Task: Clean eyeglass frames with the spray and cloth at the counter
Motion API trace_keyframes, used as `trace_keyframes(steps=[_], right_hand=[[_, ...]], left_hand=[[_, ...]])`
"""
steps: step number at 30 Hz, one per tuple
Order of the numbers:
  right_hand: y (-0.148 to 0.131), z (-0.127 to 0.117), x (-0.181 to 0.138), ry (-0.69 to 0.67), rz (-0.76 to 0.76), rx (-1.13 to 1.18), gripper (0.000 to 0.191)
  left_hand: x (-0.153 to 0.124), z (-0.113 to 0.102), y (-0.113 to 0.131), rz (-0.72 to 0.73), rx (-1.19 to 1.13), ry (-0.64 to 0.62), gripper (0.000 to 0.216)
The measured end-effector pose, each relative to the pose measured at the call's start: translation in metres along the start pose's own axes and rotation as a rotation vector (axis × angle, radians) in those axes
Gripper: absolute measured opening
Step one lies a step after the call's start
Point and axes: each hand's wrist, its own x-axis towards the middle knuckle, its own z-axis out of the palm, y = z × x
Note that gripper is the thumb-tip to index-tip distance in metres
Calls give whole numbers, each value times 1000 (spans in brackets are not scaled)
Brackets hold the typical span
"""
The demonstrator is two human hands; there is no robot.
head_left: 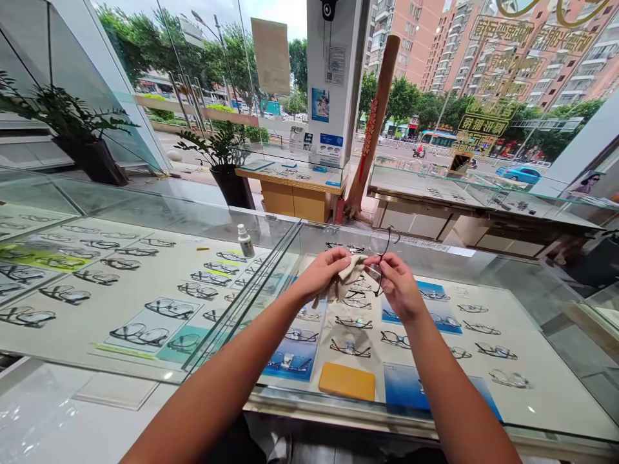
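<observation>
Above the glass display counter (300,419), both my hands are raised close together. My left hand (327,270) is closed on a beige cloth (352,270), which hangs down below the fingers. Between finger and thumb, my right hand (400,287) pinches a pair of dark-framed eyeglasses (388,240), turned on end with a temple sticking out. The cloth meets the eyeglasses between the two hands; fingers partly hide one lens. Under the hands, rows of eyeglasses (351,348) lie inside the counter.
A small white spray bottle (245,241) stands on the glass at the left, near a yellow stick-like piece (202,248). A yellow case (347,381) lies near the counter's front edge. Beyond are a potted plant (232,183), a wooden display cabinet (294,196) and large windows.
</observation>
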Motion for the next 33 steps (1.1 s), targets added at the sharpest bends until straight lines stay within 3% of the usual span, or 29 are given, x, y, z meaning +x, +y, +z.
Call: trace_keyframes(steps=[6,14,20,33], right_hand=[[0,0,-1,-72,26,-24,25],[3,4,-2,-79,17,-52,28],[0,2,-1,-23,30,-25,28],[-8,-3,0,20,14,-16,29]], left_hand=[[1,-3,-3,-31,-10,-51,44],[-2,1,3,-82,-16,-8,50],[-2,1,3,-66,-49,-33,54],[-5,-4,13,-177,-122,-64,53]])
